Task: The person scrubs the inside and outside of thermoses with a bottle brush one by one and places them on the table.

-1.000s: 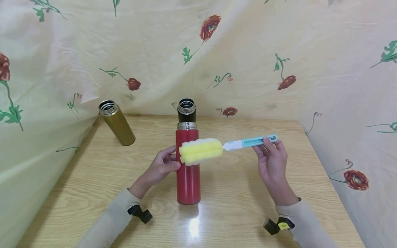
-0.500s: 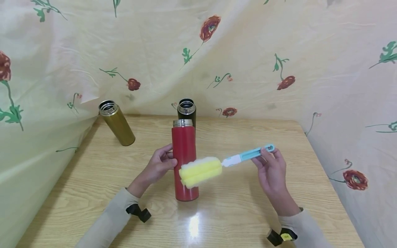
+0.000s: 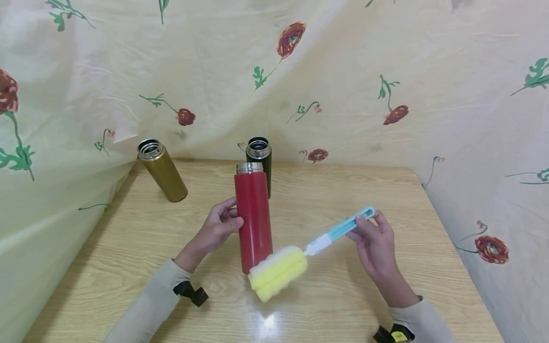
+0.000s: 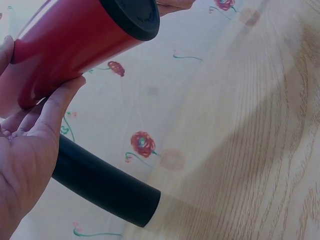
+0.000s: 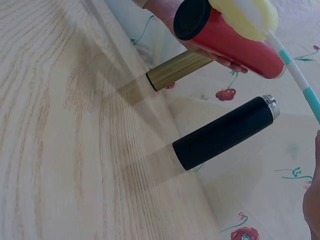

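My left hand [image 3: 220,225] grips a red thermos flask [image 3: 253,214] around its middle, from the left side. The flask is lidless, its steel neck on top, slightly tilted; in the left wrist view its black base [image 4: 137,17] hangs above the table. With my right hand [image 3: 376,245] I pinch the blue handle of a bottle brush [image 3: 279,271] near its looped end. The brush's yellow and white sponge head points down to the left and overlaps the lower part of the flask in the head view. In the right wrist view the sponge [image 5: 250,20] hides part of the flask.
A gold flask [image 3: 165,174] without a lid stands at the back left of the wooden table [image 3: 343,295]. Behind the red flask is a black flask [image 5: 227,132], also open at the top. Flower-patterned cloth [image 3: 351,62] surrounds the table at the back and sides.
The brush head has swung downward, from across the flask's middle to its base. The red flask has shifted up and slightly left, tilting a little. The other flasks stay put.
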Motion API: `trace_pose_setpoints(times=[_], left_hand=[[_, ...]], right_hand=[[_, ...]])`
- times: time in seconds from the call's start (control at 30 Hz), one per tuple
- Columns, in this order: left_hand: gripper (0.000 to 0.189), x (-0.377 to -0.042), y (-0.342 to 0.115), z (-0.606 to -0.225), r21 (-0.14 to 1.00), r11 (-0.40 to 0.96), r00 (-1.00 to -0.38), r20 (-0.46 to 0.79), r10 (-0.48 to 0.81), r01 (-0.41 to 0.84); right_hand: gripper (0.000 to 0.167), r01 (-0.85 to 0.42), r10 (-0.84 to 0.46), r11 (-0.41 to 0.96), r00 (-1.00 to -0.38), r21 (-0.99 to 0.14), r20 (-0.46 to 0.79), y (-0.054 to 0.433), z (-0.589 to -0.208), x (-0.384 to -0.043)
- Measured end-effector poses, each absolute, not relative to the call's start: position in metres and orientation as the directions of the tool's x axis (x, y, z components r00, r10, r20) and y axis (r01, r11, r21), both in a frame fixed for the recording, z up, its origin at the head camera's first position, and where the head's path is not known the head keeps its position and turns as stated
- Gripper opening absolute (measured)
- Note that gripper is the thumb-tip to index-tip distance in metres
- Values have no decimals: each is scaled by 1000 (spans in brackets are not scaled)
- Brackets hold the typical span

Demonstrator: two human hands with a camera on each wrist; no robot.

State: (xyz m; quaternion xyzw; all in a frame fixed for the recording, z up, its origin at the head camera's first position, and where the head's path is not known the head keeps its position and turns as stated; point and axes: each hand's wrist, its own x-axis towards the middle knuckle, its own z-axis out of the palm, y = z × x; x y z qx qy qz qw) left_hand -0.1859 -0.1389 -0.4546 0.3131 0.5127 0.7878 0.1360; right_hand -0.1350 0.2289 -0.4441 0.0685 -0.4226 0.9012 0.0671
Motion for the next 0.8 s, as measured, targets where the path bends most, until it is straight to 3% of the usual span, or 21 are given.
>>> trace_pose_setpoints(times=[0.3, 0.63, 0.8], left_hand=[[50, -185, -139, -454, 899, -425, -770, 348, 535, 111], [52, -184, -138, -456, 898, -430, -767, 342, 543, 97], [52, -182, -137, -454, 904, -417, -774, 330, 540, 95]], right_hand=[[19, -196, 25, -664, -970, -721, 242, 230, -446, -135], [9, -209, 116, -664, -977, -718, 177, 225, -436, -150], [7, -231, 154, -711, -973, -665, 173, 221, -428, -160]])
